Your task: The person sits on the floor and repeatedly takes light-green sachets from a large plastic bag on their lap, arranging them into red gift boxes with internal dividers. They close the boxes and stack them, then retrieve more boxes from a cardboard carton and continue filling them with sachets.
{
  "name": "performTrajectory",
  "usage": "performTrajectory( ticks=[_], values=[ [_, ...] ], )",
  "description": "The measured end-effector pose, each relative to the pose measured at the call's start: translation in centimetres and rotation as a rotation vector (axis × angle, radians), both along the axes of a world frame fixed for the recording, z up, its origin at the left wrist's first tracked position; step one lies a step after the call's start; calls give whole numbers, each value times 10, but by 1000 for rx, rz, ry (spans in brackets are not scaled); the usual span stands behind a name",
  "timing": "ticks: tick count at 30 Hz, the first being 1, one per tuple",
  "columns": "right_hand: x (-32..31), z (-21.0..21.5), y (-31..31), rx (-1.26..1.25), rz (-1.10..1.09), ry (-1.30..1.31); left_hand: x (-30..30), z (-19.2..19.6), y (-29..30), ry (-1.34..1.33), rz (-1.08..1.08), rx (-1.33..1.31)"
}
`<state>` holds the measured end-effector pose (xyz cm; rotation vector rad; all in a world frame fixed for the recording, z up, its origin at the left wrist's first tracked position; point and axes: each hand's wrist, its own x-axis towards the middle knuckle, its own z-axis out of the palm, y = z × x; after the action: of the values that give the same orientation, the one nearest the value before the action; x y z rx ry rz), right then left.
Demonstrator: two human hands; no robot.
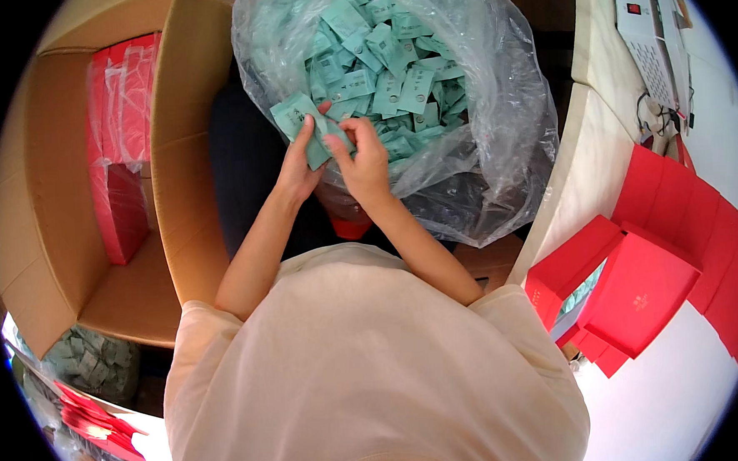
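A few light green sachets (289, 114) are pinched between the thumb and fingers of my left hand (297, 169). Close beside it, my right hand (365, 162) is closed with its fingertips against the right edge of these sachets. Both hands are over the near left side of a large clear plastic bag (506, 131). Inside the bag lies a loose heap of similar green sachets (416, 86), some with dark print facing up. How many sachets my left hand holds cannot be made out.
To the left stands an open cardboard box (183, 157) with plastic-wrapped red boxes (121, 110) inside. At right, an open red box (643, 287) with green sachets in it rests on a white table (654, 416), near red flat pieces (677, 214). A white machine (647, 41) is beyond.
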<state>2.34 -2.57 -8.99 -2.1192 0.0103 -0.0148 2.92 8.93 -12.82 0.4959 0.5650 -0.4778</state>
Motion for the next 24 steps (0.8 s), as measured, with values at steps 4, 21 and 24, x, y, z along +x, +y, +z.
performTrajectory(
  ticks=[4, 21, 24],
  values=[
    [0, 14, 5, -61, 152, -36, -1, -9, 4, 18, 18, -188],
    [11, 2, 13, -283, -23, -114, -8, -17, -5, -56, 96, 361],
    [11, -25, 21, -193, -21, -96, -9, -8, 0, -14, 62, 241]
  ],
)
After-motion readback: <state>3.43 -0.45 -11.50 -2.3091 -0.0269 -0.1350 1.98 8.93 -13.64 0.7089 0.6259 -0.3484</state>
